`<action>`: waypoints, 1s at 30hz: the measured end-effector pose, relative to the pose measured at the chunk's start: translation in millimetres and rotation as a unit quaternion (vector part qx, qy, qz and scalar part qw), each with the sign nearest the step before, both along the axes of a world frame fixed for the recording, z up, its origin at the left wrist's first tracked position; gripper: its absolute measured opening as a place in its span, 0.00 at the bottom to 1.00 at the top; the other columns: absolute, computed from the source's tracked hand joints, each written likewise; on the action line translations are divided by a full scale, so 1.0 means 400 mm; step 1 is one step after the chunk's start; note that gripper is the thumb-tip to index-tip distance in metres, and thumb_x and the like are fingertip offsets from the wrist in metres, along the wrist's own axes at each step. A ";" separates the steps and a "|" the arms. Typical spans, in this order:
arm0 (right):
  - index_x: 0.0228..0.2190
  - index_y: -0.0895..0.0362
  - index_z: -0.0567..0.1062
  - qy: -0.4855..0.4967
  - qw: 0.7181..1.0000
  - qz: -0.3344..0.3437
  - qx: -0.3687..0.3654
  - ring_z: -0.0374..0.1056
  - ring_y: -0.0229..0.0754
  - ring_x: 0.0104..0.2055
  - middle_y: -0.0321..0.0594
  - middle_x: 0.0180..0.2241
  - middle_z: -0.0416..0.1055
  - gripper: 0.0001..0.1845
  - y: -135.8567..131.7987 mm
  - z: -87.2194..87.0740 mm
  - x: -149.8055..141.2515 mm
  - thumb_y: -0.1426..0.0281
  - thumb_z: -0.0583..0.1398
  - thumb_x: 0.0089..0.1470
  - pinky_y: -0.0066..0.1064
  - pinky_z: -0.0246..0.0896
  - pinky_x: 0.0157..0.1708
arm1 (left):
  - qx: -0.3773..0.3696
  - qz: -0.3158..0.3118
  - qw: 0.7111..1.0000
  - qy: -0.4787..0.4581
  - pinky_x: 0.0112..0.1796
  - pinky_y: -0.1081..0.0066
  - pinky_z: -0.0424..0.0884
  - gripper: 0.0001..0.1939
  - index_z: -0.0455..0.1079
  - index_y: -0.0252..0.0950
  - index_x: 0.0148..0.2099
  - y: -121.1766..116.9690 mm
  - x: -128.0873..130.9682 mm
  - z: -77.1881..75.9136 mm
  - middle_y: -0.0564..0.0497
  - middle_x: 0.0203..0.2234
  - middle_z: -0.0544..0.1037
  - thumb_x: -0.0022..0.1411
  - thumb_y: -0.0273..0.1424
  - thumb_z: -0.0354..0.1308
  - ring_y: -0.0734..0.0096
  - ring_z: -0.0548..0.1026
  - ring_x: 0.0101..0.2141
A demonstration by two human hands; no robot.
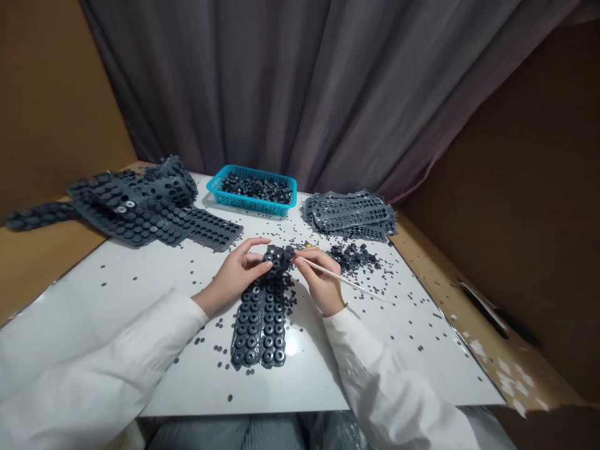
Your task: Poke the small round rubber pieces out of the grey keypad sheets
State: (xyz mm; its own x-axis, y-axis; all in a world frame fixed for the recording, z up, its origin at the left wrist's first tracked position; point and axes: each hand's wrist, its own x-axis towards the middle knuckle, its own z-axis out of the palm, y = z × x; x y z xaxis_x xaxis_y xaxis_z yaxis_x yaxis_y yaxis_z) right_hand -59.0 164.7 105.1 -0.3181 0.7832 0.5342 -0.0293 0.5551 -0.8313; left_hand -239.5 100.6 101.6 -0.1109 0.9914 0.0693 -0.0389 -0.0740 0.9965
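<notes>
A dark rubber sheet with rows of raised, ring-shaped pieces lies on the white table in front of me, its far end bent up. My left hand is closed around that raised end, thumb on the near side and index finger stretched past it. My right hand grips a thin white stick like a pen. The stick's tip is hidden among the fingers beside the raised end of the sheet. Small dark bits lie on the table under and beside the sheet.
Behind my hands is a turquoise basket of small dark rubber pieces. More rubber sheets are heaped at left; punched-out sheets are stacked at right. A loose pile of pieces and a black pen-like tool lie on the right.
</notes>
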 end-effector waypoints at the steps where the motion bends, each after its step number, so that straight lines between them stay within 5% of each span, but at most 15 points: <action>1: 0.31 0.53 0.78 -0.005 0.999 -0.002 0.031 0.70 0.41 0.35 0.39 0.31 0.75 0.04 -0.004 0.004 0.002 0.67 0.62 0.53 0.34 0.64 0.37 | 0.002 0.007 1.000 0.012 0.34 0.70 0.68 0.26 0.62 0.38 0.54 -0.003 0.003 0.003 0.53 0.27 0.77 0.55 0.37 0.63 0.67 0.75 0.31; 9: 0.33 0.53 0.76 -0.067 0.979 0.016 0.192 0.70 0.43 0.38 0.40 0.34 0.75 0.05 -0.023 0.040 0.010 0.74 0.61 0.53 0.40 0.63 0.43 | 0.030 0.019 0.992 0.119 0.37 0.71 0.69 0.21 0.67 0.40 0.52 -0.024 0.014 0.002 0.54 0.28 0.78 0.56 0.35 0.62 0.69 0.76 0.32; 12: 0.33 0.53 0.76 -0.062 0.983 -0.016 0.170 0.70 0.44 0.41 0.41 0.37 0.75 0.05 -0.014 0.034 0.012 0.73 0.61 0.54 0.42 0.62 0.46 | 0.036 0.021 0.993 0.113 0.37 0.71 0.70 0.20 0.66 0.40 0.52 -0.026 0.014 0.003 0.53 0.28 0.77 0.57 0.35 0.61 0.69 0.75 0.32; 16: 0.34 0.55 0.76 0.035 0.985 -0.156 0.067 0.69 0.45 0.45 0.41 0.39 0.75 0.06 0.011 0.016 0.008 0.67 0.60 0.55 0.40 0.62 0.48 | 0.080 0.062 0.994 0.041 0.37 0.70 0.71 0.26 0.62 0.40 0.56 0.012 0.008 0.037 0.53 0.30 0.76 0.56 0.33 0.61 0.70 0.76 0.33; 21: 0.44 0.56 0.70 0.125 0.970 -0.139 -0.156 0.74 0.42 0.35 0.41 0.33 0.78 0.19 0.054 -0.001 0.011 0.56 0.52 0.59 0.36 0.66 0.39 | 0.161 0.107 0.981 0.033 0.36 0.70 0.72 0.23 0.64 0.35 0.51 0.126 0.006 0.165 0.55 0.26 0.75 0.52 0.28 0.62 0.72 0.75 0.29; 26: 0.31 0.54 0.64 0.179 0.956 -0.122 -0.199 0.73 0.39 0.29 0.37 0.28 0.78 0.17 0.091 0.014 0.044 0.53 0.54 0.55 0.29 0.65 0.32 | 0.267 0.148 0.952 0.028 0.37 0.68 0.72 0.19 0.64 0.34 0.47 0.194 0.075 0.338 0.54 0.27 0.75 0.52 0.24 0.61 0.69 0.76 0.31; 30: 0.29 0.52 0.59 0.208 0.934 -0.049 -0.286 0.74 0.40 0.31 0.36 0.29 0.78 0.20 0.101 0.017 0.047 0.52 0.60 0.48 0.29 0.66 0.30 | 0.319 0.135 0.938 0.034 0.42 0.65 0.69 0.19 0.65 0.35 0.48 0.191 0.175 0.410 0.55 0.30 0.72 0.53 0.22 0.61 0.63 0.75 0.41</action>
State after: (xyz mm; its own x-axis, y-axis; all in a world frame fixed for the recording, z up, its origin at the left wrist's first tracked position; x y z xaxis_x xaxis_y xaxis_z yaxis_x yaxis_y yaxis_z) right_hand -40.1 204.9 111.8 -0.0884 0.9928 0.0813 -0.3889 0.0408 -0.9204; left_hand -169.5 176.9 265.6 -0.3261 0.6825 0.6541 0.1297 -0.6531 0.7461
